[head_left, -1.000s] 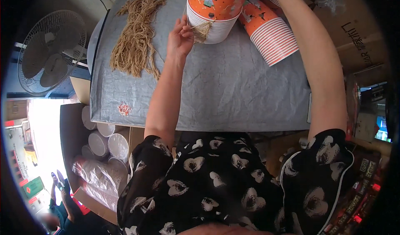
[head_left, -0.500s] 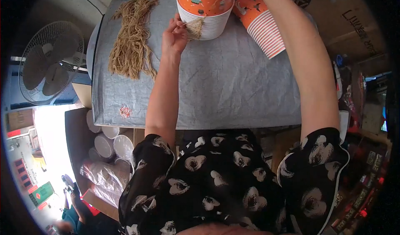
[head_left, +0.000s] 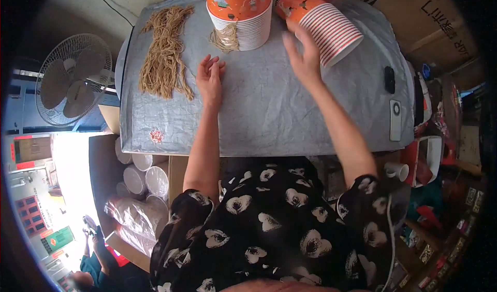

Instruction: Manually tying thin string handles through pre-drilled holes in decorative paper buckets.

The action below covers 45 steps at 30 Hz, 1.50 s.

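Observation:
A tall stack of nested orange paper buckets [head_left: 239, 4] stands upside down at the far middle of the table, white rims lowest. Against those rims rests a small bunch of tan strings [head_left: 226, 37]. Just nearer to me is my left hand [head_left: 210, 77], its fingers loosely bent and apart, with nothing visible in them. Beside a second stack of orange buckets [head_left: 331, 33], which lies tilted on its side, my right hand [head_left: 304, 56] is held open with fingers stretched. I cannot tell whether it touches that stack. A thick bundle of tan strings [head_left: 164, 53] lies at left.
Red and white bits [head_left: 156, 136] lie near the table's front left. A dark small object [head_left: 389, 79] and a white-grey slim device [head_left: 395, 120] are at its right. A fan [head_left: 75, 79] stands left, above a carton of wrapped lids or tubs [head_left: 134, 180]. Another person [head_left: 93, 255] is lower left.
My left hand has let go of the small string bunch and drawn back toward me. My right arm has come down from beyond the top edge, its hand now beside the tilted stack.

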Each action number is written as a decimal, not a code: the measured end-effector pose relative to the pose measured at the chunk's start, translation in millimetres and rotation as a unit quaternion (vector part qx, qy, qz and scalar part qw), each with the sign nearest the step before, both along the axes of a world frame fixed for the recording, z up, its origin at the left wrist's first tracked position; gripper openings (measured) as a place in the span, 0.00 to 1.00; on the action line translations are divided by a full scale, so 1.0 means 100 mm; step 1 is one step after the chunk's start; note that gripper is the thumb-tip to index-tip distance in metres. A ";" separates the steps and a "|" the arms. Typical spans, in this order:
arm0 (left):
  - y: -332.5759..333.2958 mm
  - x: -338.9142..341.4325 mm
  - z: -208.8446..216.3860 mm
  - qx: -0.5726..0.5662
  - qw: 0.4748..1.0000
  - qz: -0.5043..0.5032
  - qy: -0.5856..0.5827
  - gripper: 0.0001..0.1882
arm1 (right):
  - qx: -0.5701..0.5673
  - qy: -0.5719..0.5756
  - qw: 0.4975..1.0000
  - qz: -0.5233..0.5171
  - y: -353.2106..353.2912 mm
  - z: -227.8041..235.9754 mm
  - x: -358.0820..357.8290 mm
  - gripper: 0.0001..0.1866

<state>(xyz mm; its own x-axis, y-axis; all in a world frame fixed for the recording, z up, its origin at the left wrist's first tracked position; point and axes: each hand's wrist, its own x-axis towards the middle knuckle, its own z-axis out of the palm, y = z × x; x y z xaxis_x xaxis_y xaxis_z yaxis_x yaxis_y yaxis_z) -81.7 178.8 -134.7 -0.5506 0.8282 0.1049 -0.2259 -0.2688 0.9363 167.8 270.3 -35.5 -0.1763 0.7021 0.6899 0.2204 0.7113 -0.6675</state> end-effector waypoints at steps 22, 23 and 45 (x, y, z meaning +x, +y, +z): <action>0.69 0.16 2.46 0.122 0.794 0.076 0.591 0.15 | -0.518 0.366 0.690 0.350 0.03 -1.16 -0.14 0.27; 0.64 0.12 2.48 0.123 0.791 0.082 0.594 0.15 | -0.514 0.301 0.744 0.302 0.05 -1.08 -0.28 0.26; -0.22 -0.55 2.08 -0.108 0.882 -0.020 0.459 0.21 | -0.452 0.417 0.764 0.196 -1.34 -0.10 0.48 0.30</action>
